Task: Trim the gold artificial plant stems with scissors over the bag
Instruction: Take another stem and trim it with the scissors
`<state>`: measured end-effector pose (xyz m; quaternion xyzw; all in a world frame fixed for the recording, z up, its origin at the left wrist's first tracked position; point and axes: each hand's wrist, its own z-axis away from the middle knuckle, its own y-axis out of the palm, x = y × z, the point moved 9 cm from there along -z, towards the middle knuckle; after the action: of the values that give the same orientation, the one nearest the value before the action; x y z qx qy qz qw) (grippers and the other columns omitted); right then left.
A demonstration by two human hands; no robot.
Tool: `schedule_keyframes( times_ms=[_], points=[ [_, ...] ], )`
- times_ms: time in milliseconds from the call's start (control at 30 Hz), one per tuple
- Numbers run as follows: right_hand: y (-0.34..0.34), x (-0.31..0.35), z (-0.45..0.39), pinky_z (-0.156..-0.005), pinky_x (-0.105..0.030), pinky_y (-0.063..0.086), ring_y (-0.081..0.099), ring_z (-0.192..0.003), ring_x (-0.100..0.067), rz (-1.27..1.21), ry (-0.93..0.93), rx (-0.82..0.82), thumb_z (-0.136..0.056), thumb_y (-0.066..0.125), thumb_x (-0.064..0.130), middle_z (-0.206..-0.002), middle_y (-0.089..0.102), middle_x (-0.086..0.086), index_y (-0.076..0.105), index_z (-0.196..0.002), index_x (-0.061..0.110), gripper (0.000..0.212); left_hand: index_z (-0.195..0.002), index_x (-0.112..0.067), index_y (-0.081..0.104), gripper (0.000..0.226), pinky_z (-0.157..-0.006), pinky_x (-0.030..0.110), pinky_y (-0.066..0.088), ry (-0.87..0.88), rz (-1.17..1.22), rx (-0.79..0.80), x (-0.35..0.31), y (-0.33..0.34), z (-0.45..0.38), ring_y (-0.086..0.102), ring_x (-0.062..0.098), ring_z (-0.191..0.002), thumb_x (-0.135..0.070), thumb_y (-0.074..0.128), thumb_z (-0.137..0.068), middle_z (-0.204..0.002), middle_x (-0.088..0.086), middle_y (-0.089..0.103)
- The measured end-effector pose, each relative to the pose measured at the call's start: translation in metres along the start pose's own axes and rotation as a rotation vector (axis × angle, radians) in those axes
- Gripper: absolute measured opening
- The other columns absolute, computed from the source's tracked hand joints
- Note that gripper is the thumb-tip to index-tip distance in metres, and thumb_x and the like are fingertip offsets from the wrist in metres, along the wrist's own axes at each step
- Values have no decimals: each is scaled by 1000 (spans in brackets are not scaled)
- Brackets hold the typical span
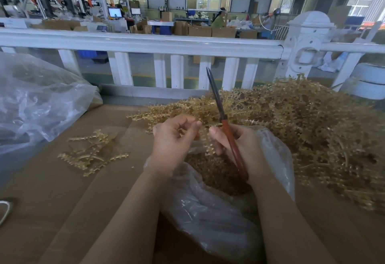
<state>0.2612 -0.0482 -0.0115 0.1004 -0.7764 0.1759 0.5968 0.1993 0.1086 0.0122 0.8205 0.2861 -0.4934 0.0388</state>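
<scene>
Far left there's a big crumpled clear plastic sheet [35, 105] spilling onto the cardboard-covered bench [52, 190], and next to it a small loose bunch of gold trimmed pieces [91, 153] lying flat with bare cardboard all round them. Moving in, the left hand [173, 144] has its grip pinched together on a gold stem [203, 138], thumb and fingers curled round it, held just above the mouth of the clear bag [208, 211] that sits between the forearms and is part full of gold bits. The right hand [241, 149] is just beside it, grip wrapped round the red handles of the scissors [224, 122], dark blades together and pointing up toward the white railing [145, 43] at the bench's far edge. On the right, a huge heap of gold plant stems [312, 122] fills that side right out to the frame edge, touching the bag.
</scene>
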Motion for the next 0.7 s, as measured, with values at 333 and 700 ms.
schedule_keyframes(
  times_ms=[333,700],
  points=[
    [-2,3,3,-47,-12,45,60,-47,-2,-143,83,-26,-93,70,10,-64,70,-6,70,-79,11,14,-105,0,68,26,-70,17,54,-94,327,72,-2,11,2,72,14,-76,-23,62,-93,-79,14,73],
    [-4,0,1,-42,-10,36,50,-41,-1,-87,110,-20,-89,75,17,-53,59,5,70,-73,18,17,-104,-8,72,40,-67,22,53,-136,365,180,-3,12,2,67,10,-72,-42,72,-82,-82,3,74]
  ],
)
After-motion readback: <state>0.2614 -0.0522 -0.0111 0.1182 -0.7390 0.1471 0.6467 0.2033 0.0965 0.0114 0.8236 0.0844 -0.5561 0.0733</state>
